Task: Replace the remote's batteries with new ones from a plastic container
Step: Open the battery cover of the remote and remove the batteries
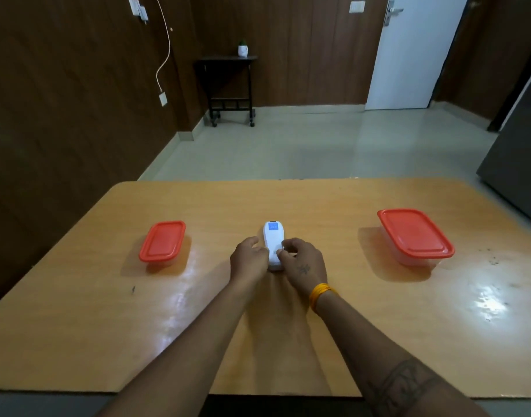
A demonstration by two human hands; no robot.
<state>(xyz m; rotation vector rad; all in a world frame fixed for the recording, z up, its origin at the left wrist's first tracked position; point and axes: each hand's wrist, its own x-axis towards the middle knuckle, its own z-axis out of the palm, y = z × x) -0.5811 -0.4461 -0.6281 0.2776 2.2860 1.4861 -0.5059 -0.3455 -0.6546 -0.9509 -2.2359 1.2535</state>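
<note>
A white remote (273, 239) with a lit blue screen lies face up in the middle of the wooden table (288, 311). My left hand (248, 260) grips its near left side and my right hand (301, 261) grips its near right side, fingers curled over the lower end. A small clear plastic container with a red lid (162, 241) stands to the left. To the right stands a larger clear container with a red lid (414, 234). Both lids are on, so what the containers hold is hidden.
The table's far edge (288, 180) drops to a tiled floor. A grey appliance (517, 164) stands past the right corner. A small dark side table with a plant pot (228, 85) sits against the far wall.
</note>
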